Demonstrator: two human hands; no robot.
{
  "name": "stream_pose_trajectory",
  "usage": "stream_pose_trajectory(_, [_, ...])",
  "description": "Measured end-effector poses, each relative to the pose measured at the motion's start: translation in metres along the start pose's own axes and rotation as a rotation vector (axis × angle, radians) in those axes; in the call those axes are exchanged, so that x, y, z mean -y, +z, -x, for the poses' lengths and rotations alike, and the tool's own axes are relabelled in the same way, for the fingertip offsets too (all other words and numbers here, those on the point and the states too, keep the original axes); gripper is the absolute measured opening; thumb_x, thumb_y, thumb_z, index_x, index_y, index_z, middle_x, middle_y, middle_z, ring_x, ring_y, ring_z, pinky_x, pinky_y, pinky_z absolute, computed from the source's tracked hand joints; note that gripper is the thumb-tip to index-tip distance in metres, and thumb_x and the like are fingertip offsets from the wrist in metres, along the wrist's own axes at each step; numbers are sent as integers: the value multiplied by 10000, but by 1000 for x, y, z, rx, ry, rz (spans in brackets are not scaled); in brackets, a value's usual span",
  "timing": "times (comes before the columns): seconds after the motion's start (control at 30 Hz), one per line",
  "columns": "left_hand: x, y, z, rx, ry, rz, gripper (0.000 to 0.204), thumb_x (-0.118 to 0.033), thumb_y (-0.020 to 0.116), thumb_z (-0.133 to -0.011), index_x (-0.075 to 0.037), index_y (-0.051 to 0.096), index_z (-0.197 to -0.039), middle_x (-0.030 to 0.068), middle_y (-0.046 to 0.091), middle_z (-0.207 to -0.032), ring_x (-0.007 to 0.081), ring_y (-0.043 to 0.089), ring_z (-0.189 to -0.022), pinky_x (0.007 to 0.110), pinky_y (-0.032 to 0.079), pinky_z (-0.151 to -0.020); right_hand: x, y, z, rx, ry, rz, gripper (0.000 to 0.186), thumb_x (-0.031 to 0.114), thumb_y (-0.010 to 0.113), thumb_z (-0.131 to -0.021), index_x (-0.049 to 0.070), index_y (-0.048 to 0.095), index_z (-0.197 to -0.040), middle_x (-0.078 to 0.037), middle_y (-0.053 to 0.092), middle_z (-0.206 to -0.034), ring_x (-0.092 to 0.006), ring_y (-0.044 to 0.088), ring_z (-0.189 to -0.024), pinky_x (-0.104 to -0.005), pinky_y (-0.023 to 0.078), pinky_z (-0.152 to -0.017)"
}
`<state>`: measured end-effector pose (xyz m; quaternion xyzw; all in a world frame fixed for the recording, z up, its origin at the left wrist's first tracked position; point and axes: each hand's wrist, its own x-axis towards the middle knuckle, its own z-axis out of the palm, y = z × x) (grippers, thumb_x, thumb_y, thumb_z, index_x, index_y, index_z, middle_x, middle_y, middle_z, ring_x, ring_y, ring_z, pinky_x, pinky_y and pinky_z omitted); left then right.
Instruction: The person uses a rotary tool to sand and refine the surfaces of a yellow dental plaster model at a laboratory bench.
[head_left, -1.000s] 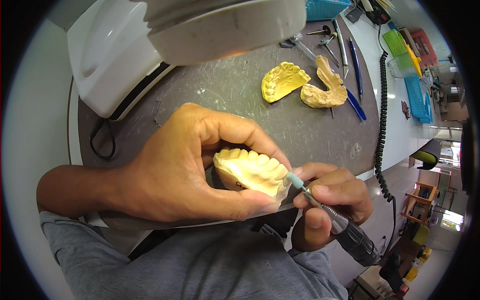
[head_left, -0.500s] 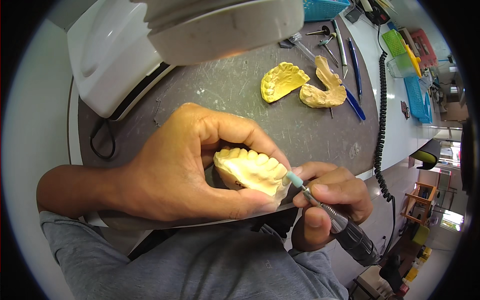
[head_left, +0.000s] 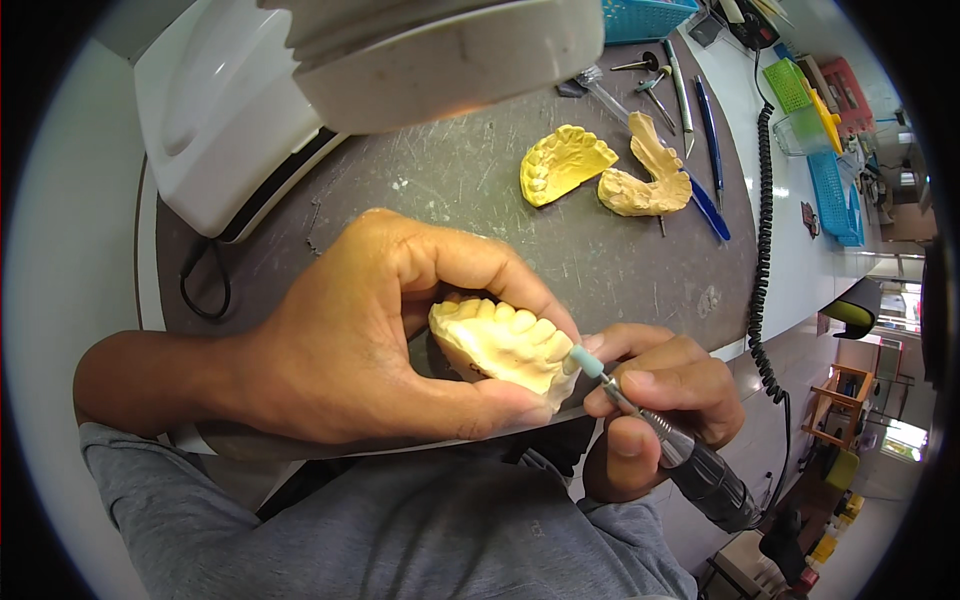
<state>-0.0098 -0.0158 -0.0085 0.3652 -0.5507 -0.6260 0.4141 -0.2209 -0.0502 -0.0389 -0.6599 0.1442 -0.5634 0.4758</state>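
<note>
My left hand (head_left: 385, 340) is wrapped round a cream plaster dental model (head_left: 500, 342), its row of teeth facing up and away from me. The thumb presses the near side and the fingers curl over the far side. In my right hand (head_left: 670, 385) is a black and silver rotary handpiece (head_left: 697, 470), held like a pen. Its pale green grinding stone (head_left: 585, 361) touches the right end of the model. The fingertips of my right hand rest close to that end, next to my left index finger.
A yellow dental model (head_left: 568, 165) and a tan one (head_left: 650, 180) lie on the grey work mat (head_left: 420, 185). Beyond them are a blue tweezer-like tool (head_left: 708, 212), a knife (head_left: 680, 90) and small burs. A white suction hood (head_left: 440, 60) overhangs the mat; a coiled black cord (head_left: 765, 240) runs down the right.
Both hands keep nearly the same place. The stone and the dental model have shifted very slightly, with the stone still against the model's right end.
</note>
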Motion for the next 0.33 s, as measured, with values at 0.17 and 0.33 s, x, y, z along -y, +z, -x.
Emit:
stream_pose_trajectory(0.17, [0,2,0,-16,3,50,328,10,761,-687,43,633,-987,106,618,-945,137,594,-871,253,452,-772,2,2,2,-41,29,-12,222,33,726,-757,-48,606,-925,-144,648,-717,-290,686,-752,-336,572,-669])
stream_pose_trajectory(0.33, [1,-1,0,7,19,-16,355,-9,777,-686,35,630,-1006,110,618,-950,143,593,-878,256,452,-778,1,-1,2,-2,27,2,256,43,747,-745,-36,605,-943,-149,653,-729,-297,686,-769,-341,573,-671])
